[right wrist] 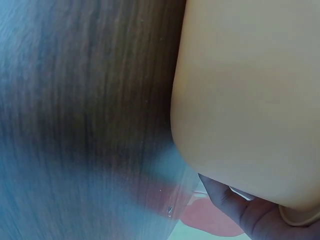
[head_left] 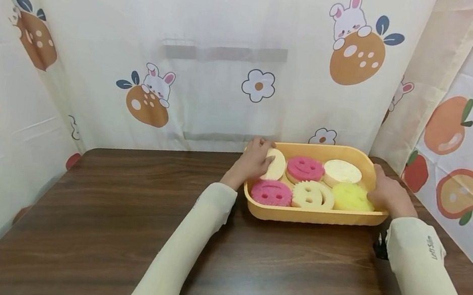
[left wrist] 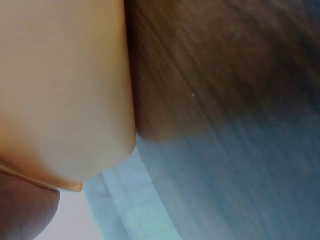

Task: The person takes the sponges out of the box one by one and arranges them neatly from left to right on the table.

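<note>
A yellow plastic tray point(head_left: 315, 217) rests on the table near the back wall, both hands at its ends. My left hand point(head_left: 255, 159) grips the left rim, its thumb on the inner side near a cream round sponge point(head_left: 276, 165). At the other end my right hand point(head_left: 392, 194) holds the rim, close to a bright yellow sponge point(head_left: 352, 197); in the right wrist view, its fingers point(right wrist: 227, 202) lie against the outer wall. Also inside are two pink smiley sponges point(head_left: 305, 169), a cream smiley sponge point(head_left: 313, 195) and a plain cream disc point(head_left: 343, 172).
The dark wood-grain table point(head_left: 127, 233) extends left and in front of the tray. A printed cloth point(head_left: 236, 25) hangs behind it, and another fruit-patterned cloth point(head_left: 470, 152) stands close on the right.
</note>
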Motion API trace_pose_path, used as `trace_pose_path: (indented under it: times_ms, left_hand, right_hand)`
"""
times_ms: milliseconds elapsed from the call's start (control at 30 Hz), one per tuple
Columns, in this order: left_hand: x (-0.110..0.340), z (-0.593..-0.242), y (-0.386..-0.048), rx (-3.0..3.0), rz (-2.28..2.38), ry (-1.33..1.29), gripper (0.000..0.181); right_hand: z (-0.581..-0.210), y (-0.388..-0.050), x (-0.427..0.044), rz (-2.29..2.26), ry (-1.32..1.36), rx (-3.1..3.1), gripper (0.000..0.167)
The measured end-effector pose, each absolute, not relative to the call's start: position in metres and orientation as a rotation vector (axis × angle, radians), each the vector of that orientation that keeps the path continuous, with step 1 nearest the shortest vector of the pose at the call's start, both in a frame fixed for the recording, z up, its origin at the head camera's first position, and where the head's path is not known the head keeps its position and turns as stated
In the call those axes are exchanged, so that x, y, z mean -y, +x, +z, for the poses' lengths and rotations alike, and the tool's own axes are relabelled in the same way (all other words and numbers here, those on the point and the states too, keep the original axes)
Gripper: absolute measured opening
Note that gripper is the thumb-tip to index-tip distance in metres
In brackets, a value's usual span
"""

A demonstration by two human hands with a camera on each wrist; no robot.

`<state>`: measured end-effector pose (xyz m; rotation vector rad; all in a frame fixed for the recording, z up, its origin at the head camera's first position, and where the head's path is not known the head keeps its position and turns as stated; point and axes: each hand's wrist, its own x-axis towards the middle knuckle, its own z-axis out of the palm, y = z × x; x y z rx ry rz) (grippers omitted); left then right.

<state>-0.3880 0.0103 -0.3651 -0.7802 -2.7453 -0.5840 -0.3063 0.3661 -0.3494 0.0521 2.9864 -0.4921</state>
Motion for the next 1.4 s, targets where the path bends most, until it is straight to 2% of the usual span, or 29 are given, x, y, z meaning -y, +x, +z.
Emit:
trace_pose_path:
  times_ms: [767,1400]
  left_hand:
    - [-0.0030,-0.3699,-0.3889,2.497,-0.970,-0.829,0.034]
    - [-0.0008,-0.3645,-0.3901,2.429,-1.225,-0.725,0.034]
  right_hand:
    - [-0.3472,-0.2998,-0.3622,-0.494,0.157,-2.967,0.085]
    - [-0.3463,-0.3001,-0.3597,-0.473,0.173,-2.976,0.083]
